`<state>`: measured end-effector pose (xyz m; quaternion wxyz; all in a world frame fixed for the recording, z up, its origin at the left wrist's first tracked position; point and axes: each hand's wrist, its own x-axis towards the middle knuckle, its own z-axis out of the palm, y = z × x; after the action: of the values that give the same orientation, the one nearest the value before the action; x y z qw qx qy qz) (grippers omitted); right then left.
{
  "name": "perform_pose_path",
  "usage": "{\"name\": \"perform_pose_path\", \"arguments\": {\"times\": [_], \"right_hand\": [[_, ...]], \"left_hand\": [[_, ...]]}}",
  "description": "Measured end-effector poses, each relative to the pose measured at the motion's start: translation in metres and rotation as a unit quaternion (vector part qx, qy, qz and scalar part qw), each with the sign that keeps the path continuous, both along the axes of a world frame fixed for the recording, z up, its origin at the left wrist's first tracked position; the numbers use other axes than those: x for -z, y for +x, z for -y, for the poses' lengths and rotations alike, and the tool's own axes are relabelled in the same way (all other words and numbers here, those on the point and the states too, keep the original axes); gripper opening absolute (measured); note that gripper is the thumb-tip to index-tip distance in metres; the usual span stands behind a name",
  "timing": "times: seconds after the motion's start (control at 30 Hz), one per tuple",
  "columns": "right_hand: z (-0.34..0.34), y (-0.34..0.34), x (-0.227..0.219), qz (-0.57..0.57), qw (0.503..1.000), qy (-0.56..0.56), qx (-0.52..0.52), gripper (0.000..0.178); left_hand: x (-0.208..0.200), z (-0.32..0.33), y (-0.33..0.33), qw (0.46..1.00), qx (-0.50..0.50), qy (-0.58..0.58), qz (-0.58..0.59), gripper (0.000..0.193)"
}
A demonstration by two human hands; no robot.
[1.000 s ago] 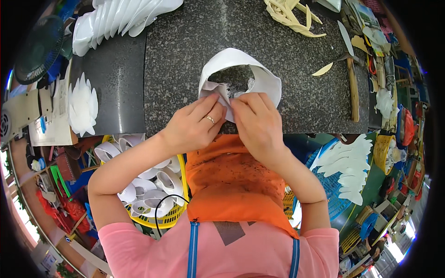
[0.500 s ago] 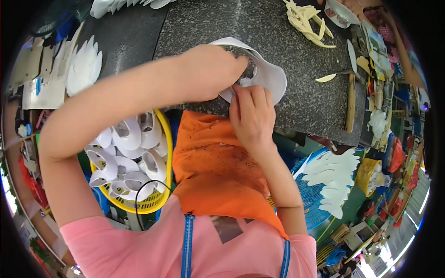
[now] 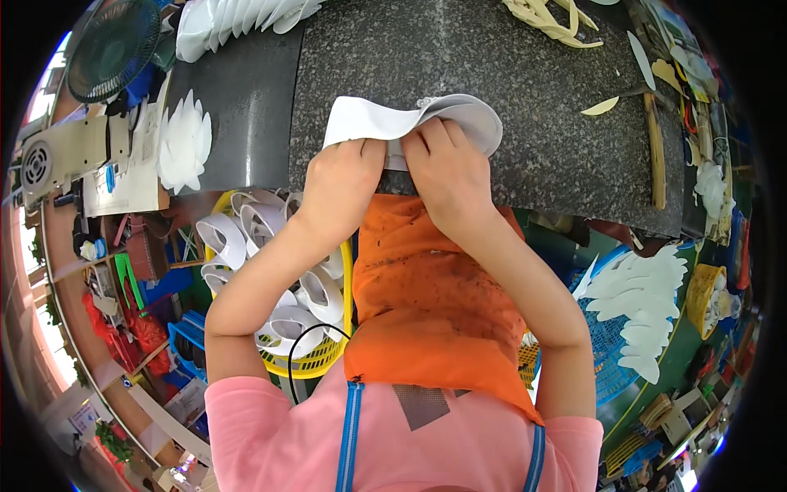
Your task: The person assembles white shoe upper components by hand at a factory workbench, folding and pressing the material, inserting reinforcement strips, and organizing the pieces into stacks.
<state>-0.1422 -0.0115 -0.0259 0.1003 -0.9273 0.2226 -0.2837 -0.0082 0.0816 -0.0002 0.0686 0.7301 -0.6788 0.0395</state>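
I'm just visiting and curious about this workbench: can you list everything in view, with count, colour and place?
White piece: one, white, curved, at the slab's near edge under both hands.
Slab: one, speckled dark grey, top centre.
White stack: one row, white, top left on the slab.
Fanned pieces: one bunch, white, left of the slab.
Cream strips: one pile, cream, top right.
Hammer: one, wooden handle, right on the slab.
Fan: one, dark, top left.
Yellow basket: one, yellow, holding white loops, lower left.
Blue basket: one, blue, holding flat white pieces, lower right.
Apron: one, orange, on the lap.
Left hand: gripping the white piece.
Right hand: gripping the white piece.
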Motion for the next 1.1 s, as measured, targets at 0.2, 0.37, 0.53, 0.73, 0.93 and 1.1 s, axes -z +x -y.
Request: {"name": "perform_pose_path", "arguments": {"times": [0.2,0.37,0.53,0.73,0.93,1.1], "right_hand": [[0.0,-0.001,0.015,0.078,0.993,-0.089,-0.03,0.024],[0.002,-0.001,0.016,0.074,0.993,-0.083,-0.04,0.021],[0.002,0.0,0.018,0.08,0.993,-0.084,-0.036,0.019],[0.001,0.002,0.018,0.081,0.993,-0.087,-0.029,0.014],[0.0,0.003,0.011,0.034,0.995,-0.09,-0.033,0.015],[0.01,-0.009,0.004,0.04,0.994,-0.039,-0.098,0.017]], "left_hand": [[0.01,-0.008,0.009,0.992,0.069,-0.104,-0.011,0.015],[0.014,-0.011,0.011,0.99,0.078,-0.117,0.012,0.015],[0.011,-0.009,0.009,0.988,0.092,-0.118,0.046,0.018],[0.009,-0.007,0.006,0.991,0.076,-0.08,0.069,0.034],[0.004,-0.005,0.006,0.994,0.06,-0.054,0.072,0.031],[-0.009,-0.003,0.007,0.986,0.123,-0.007,0.112,0.032]]}}
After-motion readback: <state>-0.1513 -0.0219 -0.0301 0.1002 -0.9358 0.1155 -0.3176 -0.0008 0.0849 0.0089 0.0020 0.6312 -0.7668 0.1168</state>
